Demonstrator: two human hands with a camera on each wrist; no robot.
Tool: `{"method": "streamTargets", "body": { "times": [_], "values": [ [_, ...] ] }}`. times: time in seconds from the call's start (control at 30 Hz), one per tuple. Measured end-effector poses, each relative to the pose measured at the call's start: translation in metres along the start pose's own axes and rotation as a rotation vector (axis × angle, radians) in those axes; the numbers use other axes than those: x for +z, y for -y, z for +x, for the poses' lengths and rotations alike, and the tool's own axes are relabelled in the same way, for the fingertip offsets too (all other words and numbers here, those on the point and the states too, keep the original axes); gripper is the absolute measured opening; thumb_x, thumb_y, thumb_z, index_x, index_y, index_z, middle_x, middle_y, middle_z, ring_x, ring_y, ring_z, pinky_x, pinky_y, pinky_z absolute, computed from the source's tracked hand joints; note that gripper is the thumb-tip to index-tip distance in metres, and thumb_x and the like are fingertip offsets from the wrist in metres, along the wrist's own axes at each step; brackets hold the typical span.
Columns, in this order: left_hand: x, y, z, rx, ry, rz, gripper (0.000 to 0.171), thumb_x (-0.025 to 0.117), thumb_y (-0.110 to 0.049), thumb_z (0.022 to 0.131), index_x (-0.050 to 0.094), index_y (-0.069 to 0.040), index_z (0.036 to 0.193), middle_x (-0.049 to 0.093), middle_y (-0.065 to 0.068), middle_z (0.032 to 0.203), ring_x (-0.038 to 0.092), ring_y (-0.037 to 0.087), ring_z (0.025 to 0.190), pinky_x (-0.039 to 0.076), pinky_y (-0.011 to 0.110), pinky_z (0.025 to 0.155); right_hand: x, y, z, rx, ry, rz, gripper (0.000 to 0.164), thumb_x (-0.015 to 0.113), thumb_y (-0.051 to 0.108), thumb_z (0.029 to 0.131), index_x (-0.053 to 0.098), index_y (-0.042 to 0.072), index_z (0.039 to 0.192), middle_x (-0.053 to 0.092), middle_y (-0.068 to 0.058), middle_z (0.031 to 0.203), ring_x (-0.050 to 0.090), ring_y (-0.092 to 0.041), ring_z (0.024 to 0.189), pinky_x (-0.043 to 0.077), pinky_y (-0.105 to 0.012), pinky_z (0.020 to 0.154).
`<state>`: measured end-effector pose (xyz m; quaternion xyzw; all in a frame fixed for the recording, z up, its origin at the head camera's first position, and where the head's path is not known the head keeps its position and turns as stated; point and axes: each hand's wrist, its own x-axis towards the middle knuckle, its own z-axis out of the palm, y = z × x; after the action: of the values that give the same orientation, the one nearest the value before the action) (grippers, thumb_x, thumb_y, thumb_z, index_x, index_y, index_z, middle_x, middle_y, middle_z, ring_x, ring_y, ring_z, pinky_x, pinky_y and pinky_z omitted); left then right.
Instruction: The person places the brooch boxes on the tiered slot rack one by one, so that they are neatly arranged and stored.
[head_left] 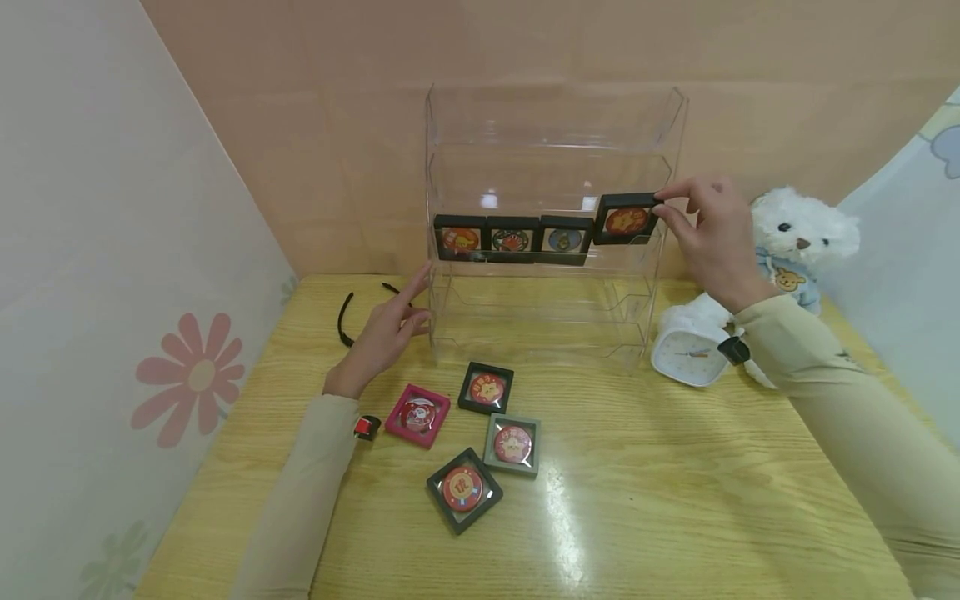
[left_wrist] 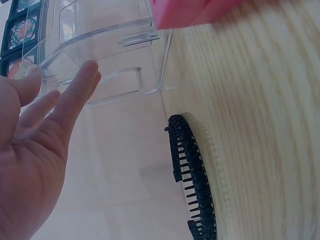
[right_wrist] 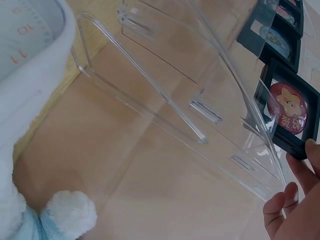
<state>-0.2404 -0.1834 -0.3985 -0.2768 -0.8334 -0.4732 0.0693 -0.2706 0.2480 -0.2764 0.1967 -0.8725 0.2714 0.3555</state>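
Note:
A clear acrylic tiered display rack (head_left: 551, 312) stands at the back of the table. My right hand (head_left: 716, 237) pinches the right edge of a black square frame (head_left: 626, 221) holding a round red badge with a yellow star figure. That frame is slightly tilted and higher than its neighbours, at the right end of a middle tier. Three black framed badges (head_left: 512, 240) stand side by side to its left on this tier. My left hand (head_left: 378, 342) is at the rack's left side, its fingers extended against or close by the clear panel (left_wrist: 117, 82).
On the table before the rack lie a pink frame (head_left: 417, 415), a black frame (head_left: 486, 387), a grey-green frame (head_left: 513, 446) and a dark frame (head_left: 464, 490). A white clock (head_left: 690, 357) and white teddy bear (head_left: 806, 229) stand right. A black toothed hairband (left_wrist: 192, 175) lies left.

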Motion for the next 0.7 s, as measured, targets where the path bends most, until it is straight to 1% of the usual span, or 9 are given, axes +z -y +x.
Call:
{"method": "streamTargets", "body": {
  "times": [0.1, 0.2, 0.3, 0.4, 0.47, 0.57, 0.63, 0.7],
  "values": [
    [-0.001, 0.000, 0.000, 0.000, 0.003, 0.002, 0.075, 0.053, 0.004, 0.103, 0.020, -0.024, 0.164, 0.040, 0.024, 0.154, 0.068, 0.036, 0.108, 0.062, 0.043, 0.081, 0.003, -0.002, -0.004, 0.000, 0.008, 0.006, 0.019, 0.070, 0.010, 0.097, 0.069, -0.001, 0.112, 0.058, -0.019, 0.096, 0.039, -0.019, 0.083, 0.025, -0.028, 0.067],
    [-0.001, -0.001, 0.000, 0.001, 0.006, 0.001, 0.075, 0.053, 0.004, 0.103, 0.020, -0.024, 0.164, 0.040, 0.023, 0.154, 0.067, 0.036, 0.109, 0.062, 0.042, 0.082, 0.006, -0.005, -0.007, 0.003, 0.010, 0.013, 0.019, 0.070, 0.009, 0.097, 0.069, -0.001, 0.112, 0.061, -0.020, 0.099, 0.040, -0.019, 0.083, 0.025, -0.028, 0.067],
    [-0.002, -0.003, 0.000, 0.003, 0.006, -0.003, 0.074, 0.051, 0.007, 0.102, 0.020, -0.020, 0.164, 0.039, 0.026, 0.154, 0.066, 0.039, 0.109, 0.062, 0.044, 0.082, 0.009, -0.008, -0.010, 0.004, 0.007, 0.015, 0.018, 0.070, 0.009, 0.097, 0.069, -0.002, 0.111, 0.064, -0.019, 0.102, 0.042, -0.023, 0.084, 0.026, -0.027, 0.068],
    [-0.002, -0.008, -0.001, -0.002, 0.006, -0.003, 0.072, 0.049, 0.011, 0.102, 0.020, -0.013, 0.163, 0.038, 0.030, 0.153, 0.065, 0.044, 0.110, 0.061, 0.047, 0.083, 0.011, -0.010, -0.012, -0.005, 0.005, 0.004, 0.018, 0.070, 0.010, 0.097, 0.069, -0.001, 0.111, 0.066, -0.018, 0.103, 0.046, -0.025, 0.084, 0.027, -0.027, 0.066],
    [-0.003, -0.016, -0.002, -0.008, 0.008, -0.002, 0.071, 0.048, 0.013, 0.102, 0.020, -0.009, 0.163, 0.037, 0.032, 0.153, 0.064, 0.046, 0.110, 0.061, 0.049, 0.084, 0.013, -0.011, -0.014, -0.017, 0.012, -0.007, 0.018, 0.069, 0.011, 0.098, 0.069, -0.001, 0.111, 0.067, -0.018, 0.103, 0.047, -0.027, 0.084, 0.028, -0.027, 0.065],
    [-0.005, -0.026, -0.004, -0.009, 0.013, 0.000, 0.070, 0.047, 0.012, 0.102, 0.019, -0.008, 0.163, 0.037, 0.031, 0.153, 0.064, 0.045, 0.111, 0.060, 0.048, 0.085, 0.015, -0.012, -0.016, -0.035, 0.025, -0.030, 0.018, 0.068, 0.012, 0.099, 0.068, -0.001, 0.111, 0.068, -0.017, 0.105, 0.049, -0.024, 0.077, 0.033, -0.026, 0.063],
    [-0.005, -0.022, -0.004, -0.008, 0.017, -0.003, 0.072, 0.048, 0.009, 0.103, 0.019, -0.015, 0.164, 0.038, 0.027, 0.154, 0.065, 0.042, 0.111, 0.061, 0.045, 0.086, 0.016, -0.013, -0.018, -0.042, 0.038, -0.040, 0.017, 0.068, 0.012, 0.099, 0.067, -0.001, 0.110, 0.069, -0.016, 0.106, 0.052, -0.024, 0.073, 0.037, -0.026, 0.063],
    [-0.004, -0.013, -0.003, -0.014, 0.022, -0.005, 0.074, 0.048, 0.005, 0.104, 0.018, -0.023, 0.164, 0.037, 0.023, 0.156, 0.065, 0.038, 0.112, 0.061, 0.040, 0.086, 0.017, -0.014, -0.019, -0.051, 0.046, -0.048, 0.016, 0.068, 0.011, 0.099, 0.066, -0.001, 0.108, 0.070, -0.015, 0.109, 0.056, -0.025, 0.073, 0.042, -0.029, 0.065]
  ]
}}
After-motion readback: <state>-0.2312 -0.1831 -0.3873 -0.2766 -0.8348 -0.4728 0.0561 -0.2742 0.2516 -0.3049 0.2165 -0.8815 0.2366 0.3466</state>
